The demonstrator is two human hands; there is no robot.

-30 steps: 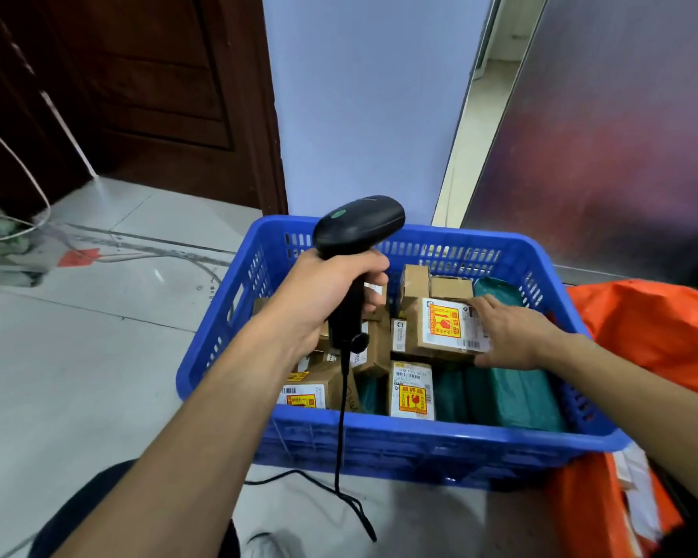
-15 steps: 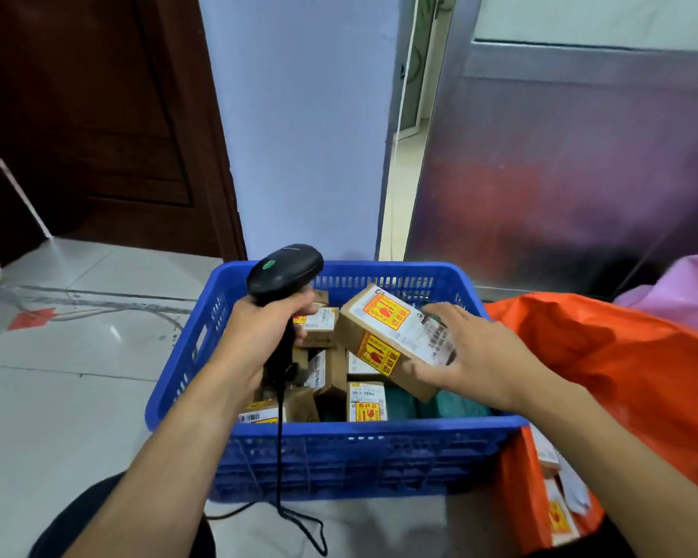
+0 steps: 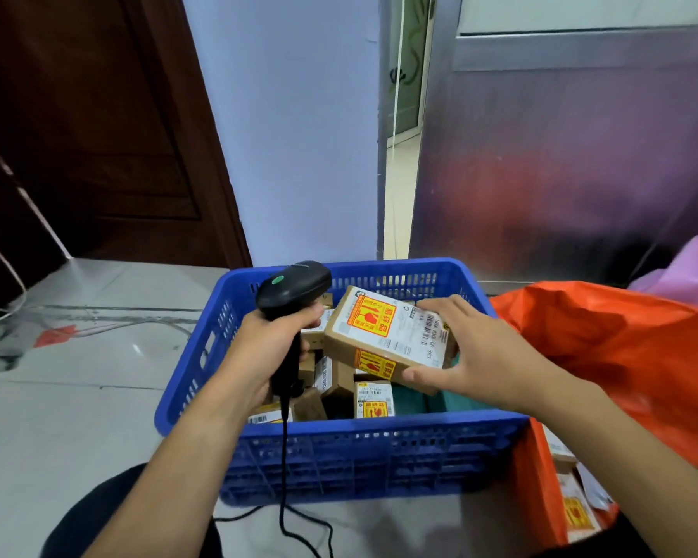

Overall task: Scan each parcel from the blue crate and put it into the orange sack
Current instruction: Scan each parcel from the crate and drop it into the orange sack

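One parcel (image 3: 383, 336), label up, long axis left-right, held by right hand (image 3: 480, 356); left hand (image 3: 271, 352) grips scanner (image 3: 293, 285).

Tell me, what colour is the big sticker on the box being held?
The sticker is yellow with red print and a red border, clearest in the head view.

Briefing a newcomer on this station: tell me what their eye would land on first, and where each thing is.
The bright blue crate on the floor, centre frame, with small parcels inside. Above it, the right hand holds a cardboard box with yellow-and-red stickers, and the left hand grips a black scanner beside it. The orange sack lies right of the crate.
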